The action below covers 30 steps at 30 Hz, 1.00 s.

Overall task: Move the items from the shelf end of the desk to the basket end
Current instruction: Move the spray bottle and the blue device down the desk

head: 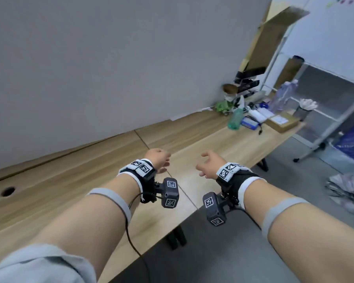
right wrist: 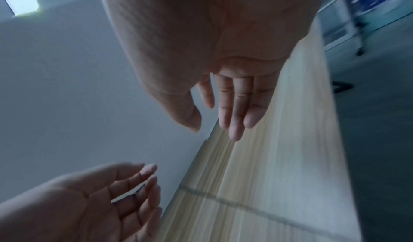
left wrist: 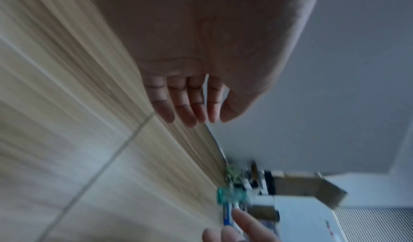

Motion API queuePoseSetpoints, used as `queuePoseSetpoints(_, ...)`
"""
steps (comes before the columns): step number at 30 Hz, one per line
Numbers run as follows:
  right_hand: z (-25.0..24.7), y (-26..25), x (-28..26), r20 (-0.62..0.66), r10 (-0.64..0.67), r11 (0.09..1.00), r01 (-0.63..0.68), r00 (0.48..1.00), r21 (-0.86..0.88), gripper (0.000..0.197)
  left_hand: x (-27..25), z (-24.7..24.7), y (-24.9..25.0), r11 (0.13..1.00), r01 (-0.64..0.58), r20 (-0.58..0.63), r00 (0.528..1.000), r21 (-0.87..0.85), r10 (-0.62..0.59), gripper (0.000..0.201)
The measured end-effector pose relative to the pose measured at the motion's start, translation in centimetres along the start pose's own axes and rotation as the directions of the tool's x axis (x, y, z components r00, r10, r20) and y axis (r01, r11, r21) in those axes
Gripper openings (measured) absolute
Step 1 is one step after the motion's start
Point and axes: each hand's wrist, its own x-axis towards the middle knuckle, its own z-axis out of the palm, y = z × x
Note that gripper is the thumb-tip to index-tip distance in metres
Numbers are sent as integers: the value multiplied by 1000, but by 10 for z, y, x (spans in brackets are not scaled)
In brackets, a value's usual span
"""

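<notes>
Both hands hover empty over the middle of the wooden desk. My left hand has relaxed fingers holding nothing. My right hand is likewise loose, its fingers straight and apart from the desk. The items sit in a cluster at the desk's far right end, well beyond both hands: a green translucent bottle, a blue pack, white boxes, a green toy, a clear water bottle and a flat cardboard box.
A metal shelf frame stands past the desk's right end, with a mesh cup beside it. Cardboard leans against the wall. A cable hole lies at the desk's left. Grey floor runs along the desk's front edge.
</notes>
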Motion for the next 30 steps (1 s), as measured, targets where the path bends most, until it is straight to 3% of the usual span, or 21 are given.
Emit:
queuePoseSetpoints(4,-87,58,-3,-98,103,983,-87,990,161,55,7,95,44,995,-66,126,990,77,56,7)
queuePoseSetpoints(10,-165,119,10,-162,197,960,-156,967,233,53,47,203,87,987,-104,237,969,120,73,11)
queuePoseSetpoints(16,-231,162,81,-209,226,964,-188,951,185,44,124,293,115,990,-78,294,955,115,41,10)
queuePoseSetpoints(22,-304,172,181,-168,278,960,-267,946,86,42,217,346,156,998,26,260,965,48,-38,2)
queuePoseSetpoints(27,-337,182,243,-131,299,954,-299,945,18,48,281,367,176,997,39,153,987,62,-48,13)
queuePoseSetpoints(30,-345,190,275,-86,307,950,-310,948,-26,51,311,378,181,995,57,128,990,81,-67,42)
